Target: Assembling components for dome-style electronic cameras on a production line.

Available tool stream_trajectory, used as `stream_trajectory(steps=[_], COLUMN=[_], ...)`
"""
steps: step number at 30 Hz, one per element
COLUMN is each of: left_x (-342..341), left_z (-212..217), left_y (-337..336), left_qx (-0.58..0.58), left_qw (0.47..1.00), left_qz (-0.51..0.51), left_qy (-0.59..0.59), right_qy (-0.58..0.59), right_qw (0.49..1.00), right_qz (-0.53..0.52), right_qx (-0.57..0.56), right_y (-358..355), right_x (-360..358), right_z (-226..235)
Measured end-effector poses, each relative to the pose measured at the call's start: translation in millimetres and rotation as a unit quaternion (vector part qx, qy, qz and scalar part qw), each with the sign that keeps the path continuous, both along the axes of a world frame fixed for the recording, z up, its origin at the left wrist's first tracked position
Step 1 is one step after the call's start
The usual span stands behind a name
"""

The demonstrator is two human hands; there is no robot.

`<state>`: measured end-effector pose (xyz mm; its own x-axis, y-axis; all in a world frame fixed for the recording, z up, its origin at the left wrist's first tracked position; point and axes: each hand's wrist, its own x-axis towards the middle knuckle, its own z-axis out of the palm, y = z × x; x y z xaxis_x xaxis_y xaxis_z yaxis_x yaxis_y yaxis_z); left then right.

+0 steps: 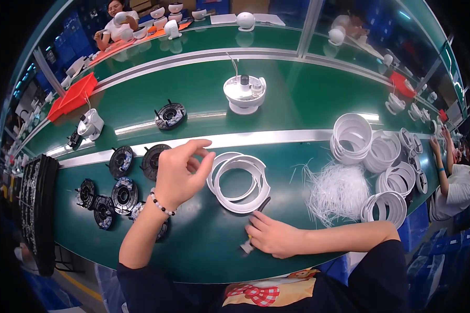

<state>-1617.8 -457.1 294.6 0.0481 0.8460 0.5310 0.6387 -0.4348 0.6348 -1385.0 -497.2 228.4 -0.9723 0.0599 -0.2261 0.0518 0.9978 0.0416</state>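
Note:
My left hand (180, 175) is raised in front of me, fingers curved and apart, with nothing in it. Just right of it, two white plastic rings (241, 182) lie overlapping on the green bench. Below these rings my right hand (274, 236) is closed around a small hand tool (246, 247). A dark end of the tool sticks out toward the rings, and a yellow and metallic end shows on the near side; the middle is hidden by my fingers. Several black round parts with pegs (124, 195) lie left of my left forearm, one partly behind my left hand.
A heap of thin white plastic strips (337, 193) lies at right, beside stacked white rings (351, 138). Beyond a metal rail, a green belt (308, 99) carries a white device (244, 94) and a black round part (170, 115). Black trays (39, 208) stand at left. Other people work nearby.

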Motion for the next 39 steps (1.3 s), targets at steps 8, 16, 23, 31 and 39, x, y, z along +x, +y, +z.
stream_trajectory(steps=[8,16,23,31,39], left_x=[8,81,152,146,82], left_z=[-9,-30,-27,-1,-42], left_y=[-9,-50,-31,24,251], left_qx=[0.033,-0.260,-0.381,-0.209,0.106], left_qw=[0.999,0.922,0.863,0.927,0.979], left_qz=[-0.035,-0.276,-0.296,-0.310,-0.027], left_qy=[0.017,-0.083,-0.150,-0.026,0.172], right_qy=[0.266,0.708,0.717,0.569,0.236], right_qw=[0.954,0.441,0.405,0.632,0.842], right_qz=[-0.084,-0.256,-0.215,-0.325,-0.278], right_qx=[-0.113,-0.489,-0.525,-0.414,0.398], right_y=[-13,7,26,71,280], right_x=[63,41,43,50,68], right_z=[-33,57,52,99,214])
